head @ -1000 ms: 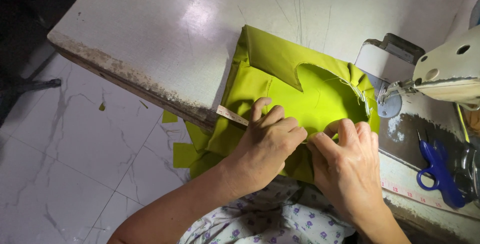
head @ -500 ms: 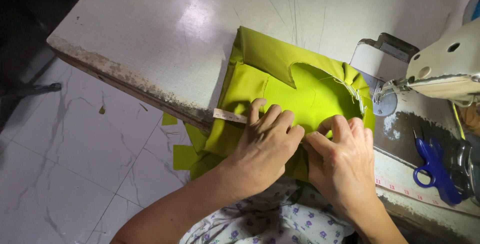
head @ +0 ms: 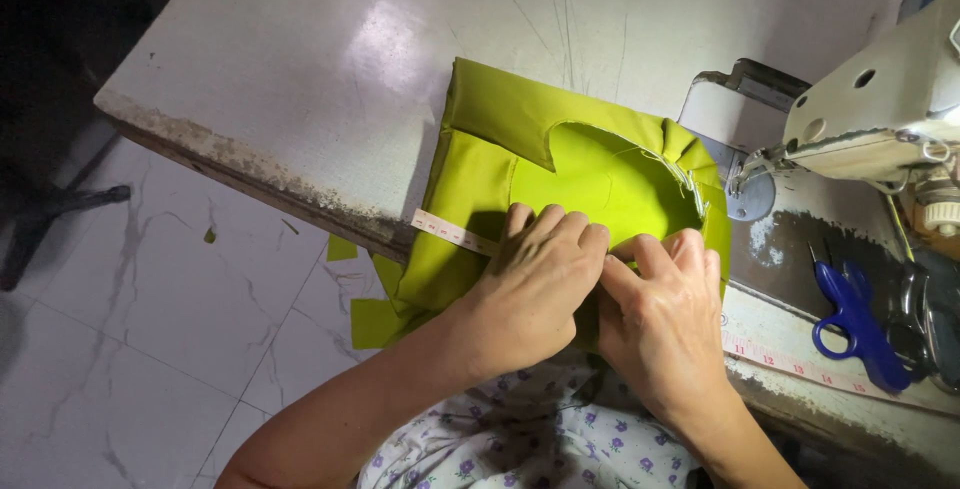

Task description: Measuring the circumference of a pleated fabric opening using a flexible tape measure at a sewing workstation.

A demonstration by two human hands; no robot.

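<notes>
Two hands: left hand [head: 535, 284], right hand [head: 665, 324] pressing one green fabric [head: 560, 164].

Tailoring workshop: sewing machine [head: 880, 109], worktable [head: 300, 69]

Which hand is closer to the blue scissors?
The right hand. It presses the green cloth just left of the scissors, with bare table between. The left hand lies farther away, beyond the right one.

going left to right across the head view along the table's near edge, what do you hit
tape measure end → left hand → right hand → blue scissors
</notes>
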